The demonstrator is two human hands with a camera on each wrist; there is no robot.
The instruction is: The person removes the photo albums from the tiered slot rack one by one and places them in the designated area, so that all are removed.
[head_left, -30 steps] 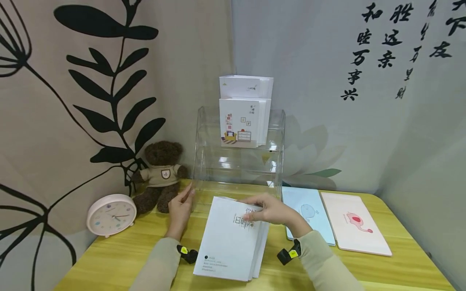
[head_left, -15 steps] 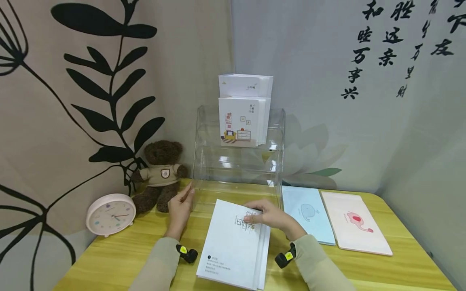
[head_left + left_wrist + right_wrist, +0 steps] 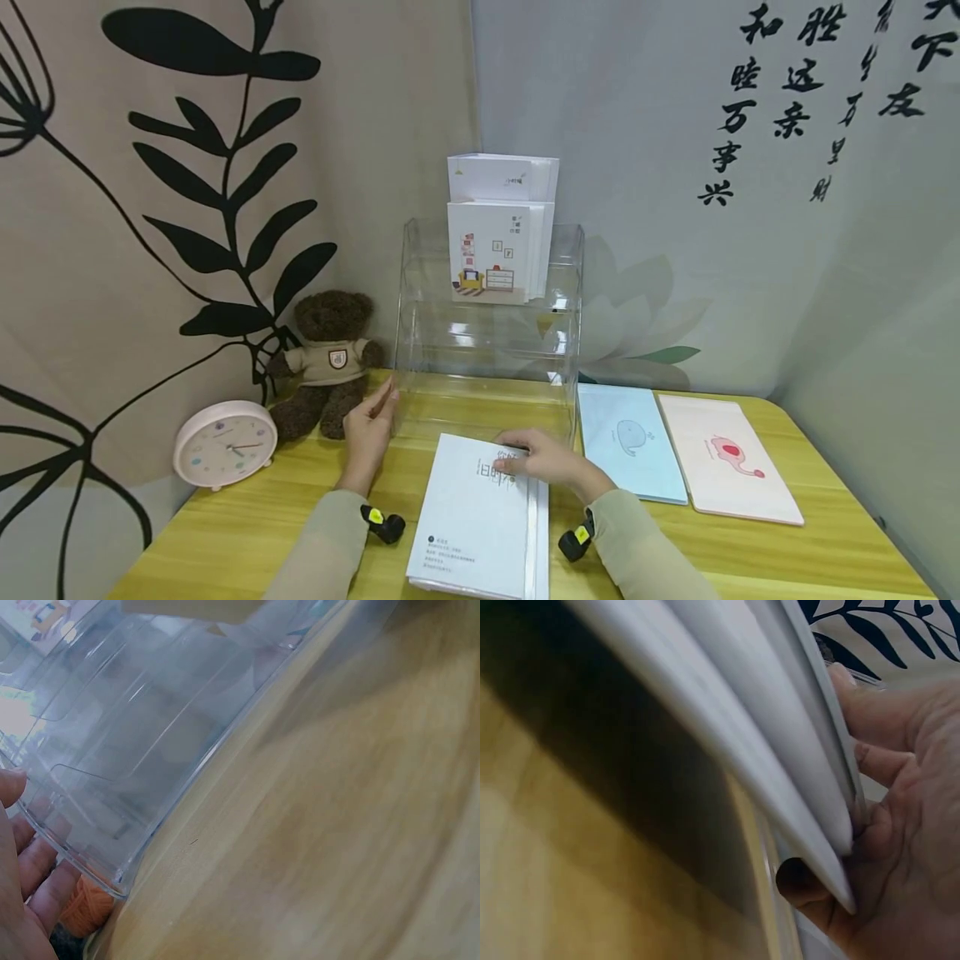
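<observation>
While left hand [image 3: 367, 433] pinches clear rack [image 3: 487, 343], right hand [image 3: 551, 458] grips white booklets [image 3: 476, 521], Chinese title [image 3: 487, 470] partly covered.

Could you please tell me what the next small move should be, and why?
I'd probably lift the white books toward the lower tiers of the clear rack: the right hand grips the books, the left hand holds the rack's side, and other books stand only higher up.

The white rectangular paper booklets [image 3: 472, 517] I hold look smooth and matt; the clear tiered plastic rack [image 3: 487, 333] is glossy. The yellow wood-grained worktop [image 3: 750, 558] has a soft sheen, and the brown plush bear [image 3: 341, 400] looks fuzzy.
</observation>
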